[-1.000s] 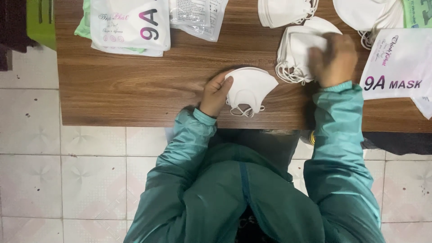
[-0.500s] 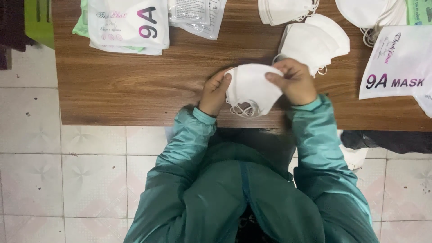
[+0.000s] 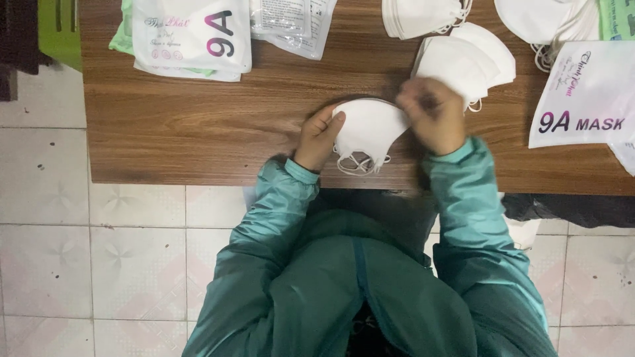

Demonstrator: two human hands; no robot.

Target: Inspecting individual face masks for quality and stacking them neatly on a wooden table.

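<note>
Since a second ago the right hand (image 3: 433, 114) has come off the loose mask pile and back to the folded white mask (image 3: 369, 127) at the near table edge; over the last half second it has barely shifted, and the mask stays put.

Packages: flat white pouch with dark and pink print (image 3: 192, 36) top left, lying on a pale green pouch (image 3: 122, 38) whose edge shows beside it. Clear printed sachet (image 3: 291, 23) just right of that, cut off by the top edge. Second white pouch with the same print (image 3: 585, 96) at far right, partly out of frame. Green package corner (image 3: 616, 18) top right.

Left hand (image 3: 319, 135): fingers curled, thumb laid along the mask's left edge, pressing it to the wooden table (image 3: 198, 132). Right hand: fingers bunched over the mask's right end, motion-blurred, so can't tell if it's pinching or just pressing.

Mask ear loops (image 3: 360, 164) hang toward the table's near edge.

Stack of white masks (image 3: 466, 63) just behind the right hand; further stacks (image 3: 420, 16) and (image 3: 542, 20) are cut off at the top. Dark item (image 3: 569, 208) under the table on the right, unclear.
</note>
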